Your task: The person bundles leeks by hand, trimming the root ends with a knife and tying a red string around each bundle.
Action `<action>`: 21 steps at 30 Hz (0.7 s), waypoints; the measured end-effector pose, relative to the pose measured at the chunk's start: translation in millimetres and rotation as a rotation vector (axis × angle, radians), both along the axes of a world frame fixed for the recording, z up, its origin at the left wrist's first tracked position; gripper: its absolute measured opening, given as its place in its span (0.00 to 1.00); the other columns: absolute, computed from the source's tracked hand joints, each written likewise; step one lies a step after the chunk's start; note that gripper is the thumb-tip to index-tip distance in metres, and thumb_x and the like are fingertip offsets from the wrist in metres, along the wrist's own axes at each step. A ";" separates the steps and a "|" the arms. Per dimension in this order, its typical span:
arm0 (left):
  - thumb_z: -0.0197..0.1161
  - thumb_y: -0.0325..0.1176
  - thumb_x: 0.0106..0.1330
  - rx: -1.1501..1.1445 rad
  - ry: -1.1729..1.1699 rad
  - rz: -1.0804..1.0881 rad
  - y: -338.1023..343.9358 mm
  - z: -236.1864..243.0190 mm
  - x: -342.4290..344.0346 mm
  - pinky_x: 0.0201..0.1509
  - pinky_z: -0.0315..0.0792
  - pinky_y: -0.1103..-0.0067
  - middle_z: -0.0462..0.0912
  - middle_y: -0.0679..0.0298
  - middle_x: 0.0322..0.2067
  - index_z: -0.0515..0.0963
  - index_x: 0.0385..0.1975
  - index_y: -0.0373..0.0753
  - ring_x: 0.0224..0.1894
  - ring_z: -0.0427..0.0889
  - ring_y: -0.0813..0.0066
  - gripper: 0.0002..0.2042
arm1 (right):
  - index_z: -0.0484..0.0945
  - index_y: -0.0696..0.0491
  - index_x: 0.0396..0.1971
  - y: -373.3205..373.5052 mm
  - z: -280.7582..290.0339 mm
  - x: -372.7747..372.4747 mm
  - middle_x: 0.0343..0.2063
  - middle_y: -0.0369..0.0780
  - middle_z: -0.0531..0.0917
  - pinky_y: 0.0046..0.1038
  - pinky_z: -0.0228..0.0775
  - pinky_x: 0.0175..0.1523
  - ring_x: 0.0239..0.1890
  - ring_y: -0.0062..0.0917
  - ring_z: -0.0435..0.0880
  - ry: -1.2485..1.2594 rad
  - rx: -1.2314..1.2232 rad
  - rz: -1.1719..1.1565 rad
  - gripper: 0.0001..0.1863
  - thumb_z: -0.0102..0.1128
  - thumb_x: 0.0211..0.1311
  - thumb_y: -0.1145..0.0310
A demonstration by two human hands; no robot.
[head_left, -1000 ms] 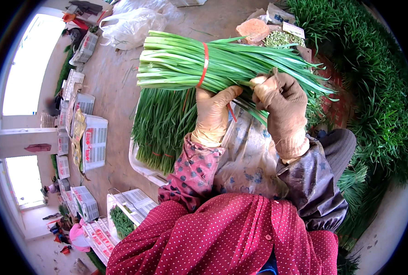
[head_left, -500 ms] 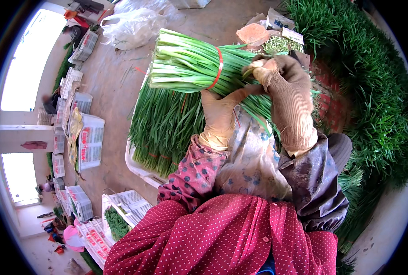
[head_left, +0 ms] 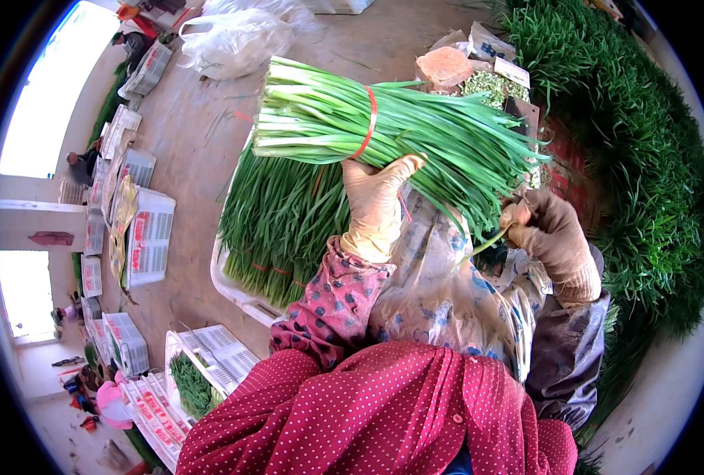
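Observation:
My left hand (head_left: 374, 202), in a pale glove, grips a bunch of green leafy stalks (head_left: 395, 127), tied with a red band (head_left: 368, 115), from underneath. Its pale cut ends point left. My right hand (head_left: 548, 233), in a brown glove, is lower and right of the bunch, fingers closed on a thin, pale-green leaf (head_left: 482, 247). Beneath the bunch, a white crate (head_left: 218, 275) holds more banded bunches (head_left: 280, 226). A patterned, soiled plastic apron (head_left: 439, 309) covers my lap.
Loose greens (head_left: 637, 182) are heaped along the right wall. At the top lie a plastic bag (head_left: 237, 47) and an orange block (head_left: 444, 66) beside chopped bits (head_left: 486, 87). White crates (head_left: 146, 237) line the left, with other people (head_left: 136, 49) near bright openings.
My right hand has left the bunch and moved down and right, drawing a thin leaf away. The bunch, in my left hand, has shifted slightly rightward.

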State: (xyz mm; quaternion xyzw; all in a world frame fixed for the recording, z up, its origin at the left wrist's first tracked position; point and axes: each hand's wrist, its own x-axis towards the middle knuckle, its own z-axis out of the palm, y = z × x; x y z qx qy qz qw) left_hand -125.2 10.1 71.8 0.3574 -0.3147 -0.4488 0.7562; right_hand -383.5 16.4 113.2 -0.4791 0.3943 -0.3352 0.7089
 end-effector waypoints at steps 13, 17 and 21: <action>0.62 0.09 0.54 0.053 -0.068 -0.015 5.0 22.4 -15.9 0.47 0.79 0.77 0.82 0.61 0.43 0.74 0.49 0.32 0.40 0.83 0.73 0.22 | 0.79 0.55 0.34 -6.6 35.6 90.0 0.24 0.44 0.81 0.31 0.72 0.34 0.26 0.33 0.81 0.384 -0.550 -0.165 0.09 0.63 0.62 0.65; 0.66 0.12 0.55 0.043 -0.096 -0.007 5.9 24.1 -23.3 0.51 0.78 0.77 0.82 0.61 0.45 0.76 0.49 0.31 0.44 0.82 0.73 0.20 | 0.79 0.53 0.30 -20.1 46.3 107.8 0.22 0.39 0.82 0.31 0.72 0.33 0.26 0.33 0.82 0.493 -0.547 -0.137 0.12 0.65 0.61 0.59; 0.67 0.13 0.55 0.028 -0.018 0.029 5.3 24.6 -28.8 0.54 0.77 0.75 0.82 0.62 0.46 0.75 0.50 0.32 0.45 0.82 0.72 0.21 | 0.79 0.52 0.30 -18.7 37.6 121.3 0.21 0.38 0.82 0.31 0.72 0.32 0.25 0.32 0.82 0.364 -0.708 -0.264 0.10 0.63 0.61 0.60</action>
